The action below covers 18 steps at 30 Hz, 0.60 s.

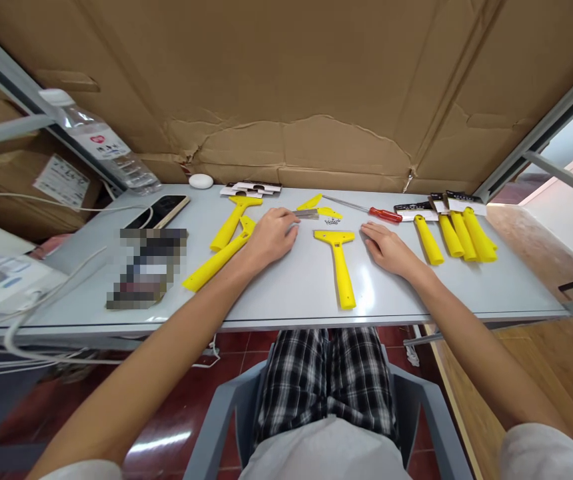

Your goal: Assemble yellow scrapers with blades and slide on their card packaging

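My left hand point(274, 237) rests on the table with its fingers loosely bent and nothing visible in them. Just beyond its fingertips are thin metal blades point(307, 214), small yellow plastic parts point(329, 212) and a little pile of screws point(332, 221). Between my hands lies a yellow scraper handle point(341, 270), its wide head pointing away from me. My right hand point(386, 248) lies flat, fingers stretched out, close to a red-handled screwdriver point(385, 215). Beside my left hand are two more yellow scrapers point(226, 230), one partly behind my forearm.
Several yellow scrapers with black-and-white cards point(450, 237) lie at the right. More cards point(251, 189), a white oval object point(200, 181), a phone point(159, 212) and a blurred-out item point(149, 270) are at the left. A water bottle point(101, 143) leans by the frame. Cardboard point(286, 87) walls the back.
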Available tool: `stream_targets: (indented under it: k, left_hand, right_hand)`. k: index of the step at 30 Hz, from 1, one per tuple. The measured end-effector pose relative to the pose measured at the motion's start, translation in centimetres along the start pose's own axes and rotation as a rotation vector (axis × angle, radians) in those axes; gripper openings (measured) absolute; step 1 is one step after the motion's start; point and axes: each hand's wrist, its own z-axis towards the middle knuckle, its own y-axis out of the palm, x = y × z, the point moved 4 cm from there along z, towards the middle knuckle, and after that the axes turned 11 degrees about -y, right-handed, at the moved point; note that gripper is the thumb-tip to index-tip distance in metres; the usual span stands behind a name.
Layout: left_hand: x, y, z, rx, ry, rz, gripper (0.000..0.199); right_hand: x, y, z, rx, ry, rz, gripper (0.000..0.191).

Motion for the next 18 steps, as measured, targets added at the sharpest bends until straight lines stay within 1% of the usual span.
stream_targets:
  k: [3,6,13,16,18]
  left_hand:
    - [1.3,0.5,-2.1,-0.046,0.02,-0.028,0.041]
    - [1.8,1.0,-3.3,-0.068,0.003,-0.001,0.043]
    - [1.9,1.4,-3.6,-0.069,-0.028,0.055,0.047]
    - [2.5,0.8,-3.7,-0.064,-0.042,0.083,0.045]
    - [3.3,0.1,-4.0,-0.044,-0.055,0.102,0.043]
  right_hand:
    - [0.0,0.0,0.0,0.003,-0.018,-0.005,0.054]
    - [0.0,0.1,0.0,0.002,-0.014,-0.006,0.053]
    - [-0.2,0.1,0.1,0.017,-0.01,-0.004,0.051]
    - [-0.4,0.0,0.1,0.014,-0.009,-0.015,0.051]
    - [-0.4,0.1,0.1,0.015,-0.014,-0.018,0.05]
